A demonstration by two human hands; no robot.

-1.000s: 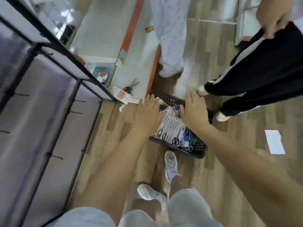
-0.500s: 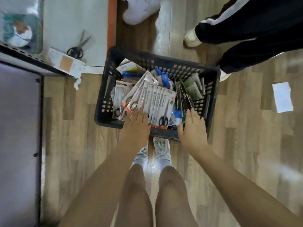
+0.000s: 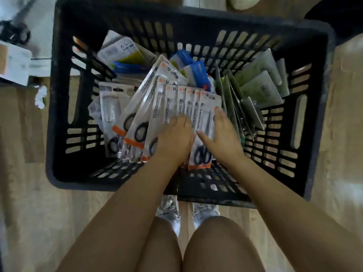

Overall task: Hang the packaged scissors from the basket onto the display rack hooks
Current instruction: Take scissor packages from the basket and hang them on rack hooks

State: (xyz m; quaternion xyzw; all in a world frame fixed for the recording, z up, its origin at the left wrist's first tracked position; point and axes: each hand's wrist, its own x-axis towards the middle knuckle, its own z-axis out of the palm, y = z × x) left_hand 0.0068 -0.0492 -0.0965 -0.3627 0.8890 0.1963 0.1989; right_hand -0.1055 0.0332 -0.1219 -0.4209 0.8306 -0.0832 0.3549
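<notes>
Scissors packs (image 3: 188,107) lie fanned in an overlapping row in the middle of the basket (image 3: 59,114), hang-tab ends pointing away from the person and the black handles nearest the near wall. That leaning fan exposes each pack's edge, so several could be gathered at once. The basket sits on the wooden floor (image 3: 23,203) right in front of the person's shoes, which puts the stock within reach of both arms.

The left hand (image 3: 174,138) rests on the middle of the row with its fingers bent down over the cards; the blur makes it impossible to say whether they grip a pack or only press on it. The right hand (image 3: 222,134) lies on the rightmost pack with fingers fairly straight and spread, thumb pointing towards the left hand, apparently steadying or squaring the stack rather than pinching it. The two hands nearly meet, bracketing the right end of the row, which looks like preparation to lift a bundle.

Green packs (image 3: 261,83) stand on edge along the right side, and blue packs (image 3: 196,73) lie behind the scissors, so sorts are loosely kept apart. No rack is in view; nothing is yet lifted.
</notes>
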